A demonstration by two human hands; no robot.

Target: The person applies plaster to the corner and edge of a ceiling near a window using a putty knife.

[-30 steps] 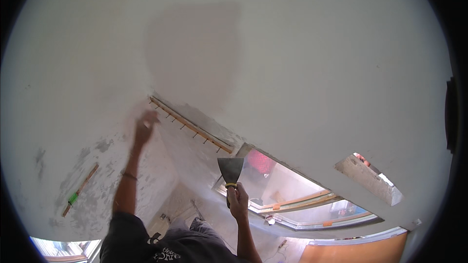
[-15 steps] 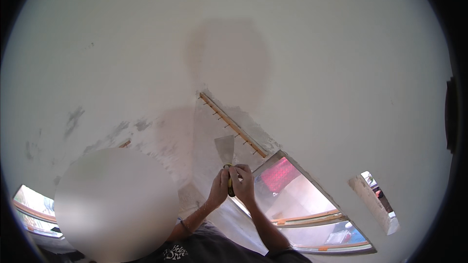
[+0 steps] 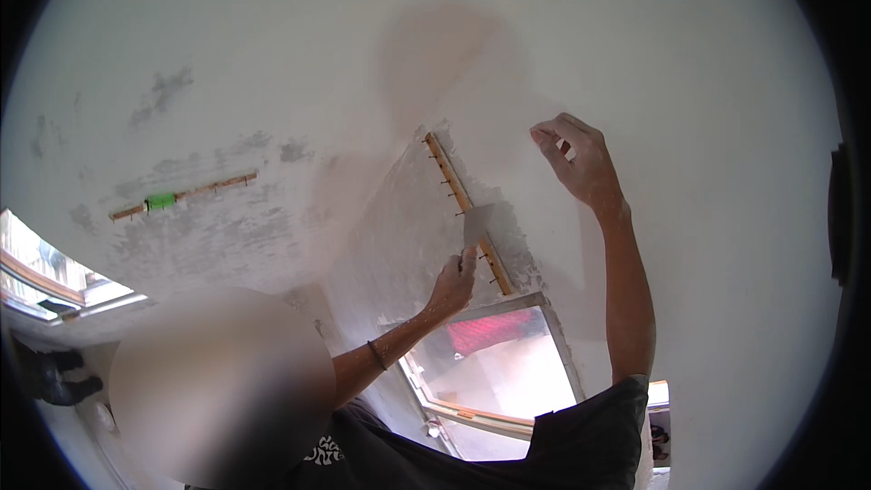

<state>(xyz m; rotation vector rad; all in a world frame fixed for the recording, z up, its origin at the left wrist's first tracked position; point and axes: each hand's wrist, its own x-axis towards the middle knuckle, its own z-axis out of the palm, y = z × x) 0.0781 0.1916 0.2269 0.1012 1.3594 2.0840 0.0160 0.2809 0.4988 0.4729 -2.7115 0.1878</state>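
My left hand [image 3: 454,283] grips a putty knife, its grey blade [image 3: 478,220] lying over a wooden strip [image 3: 440,159] studded with nails on the plastered surface. My right hand [image 3: 573,159] is raised to the right of that strip, close against the smooth white plaster [image 3: 717,172], with fingertips pinched; whether anything is between them I cannot make out. Patchy grey plaster runs along the strip. Below it sits a window [image 3: 494,363] with an open-looking view of something pink.
At the left, a shorter wooden strip [image 3: 209,188] with a green piece [image 3: 160,200] crosses smudged plaster, above another window [image 3: 41,268]. Dark shapes like shoes or legs [image 3: 63,377] show at the lower left. A large blurred patch hides the lower-middle left.
The putty knife passed from my right hand, through both hands, into my left. My right hand rose to the right, fingers pinched. The view has shifted, bringing the left strip higher.
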